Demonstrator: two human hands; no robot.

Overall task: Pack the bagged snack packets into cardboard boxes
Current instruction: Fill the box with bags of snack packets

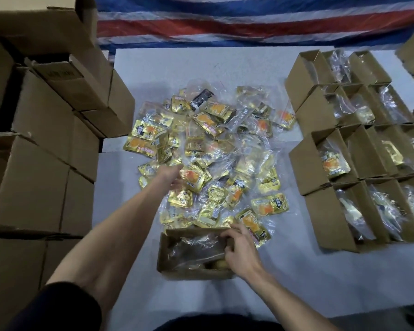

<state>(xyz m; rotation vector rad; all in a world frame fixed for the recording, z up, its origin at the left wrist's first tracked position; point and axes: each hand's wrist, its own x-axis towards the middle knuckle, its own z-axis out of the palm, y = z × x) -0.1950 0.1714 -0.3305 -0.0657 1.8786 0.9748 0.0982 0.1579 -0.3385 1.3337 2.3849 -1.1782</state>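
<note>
Left hand (172,175) was stretched out into the near-left edge of the pile of bagged snack packets (213,144) in the middle of the bench (296,283), fingertips against a gold-and-orange packet (193,179). Motion blur there, so couldn't tell whether it was gripping the packet or only touching it, or how wide the fingers were. Right hand (239,247) was at the right end of the open box (196,274), which sat on the bench just in front of the person, with the near edge of the pile just beside its far wall. Fingers curled over that end, thumb down inside; couldn't tell if it had the box wall or the clear bag (194,247) lying in the box. That bag filled most of the box, with something yellowish showing under it at the near-right corner. Pile itself: loose clear bags, each with several gold packets, many printed orange, one black packet (201,99) near the far side. Filled boxes (304,161) stood in tight rows on the right side of the bench, well apart from the open box, tops open, each with a clear bag of packets inside. Large cartons (46,151) were stacked on the left, beside the bench. Red, white and blue striped tarp (225,20) ran along the back. Dark sleeve (58,306) covered the left upper arm; both forearms bare.
</note>
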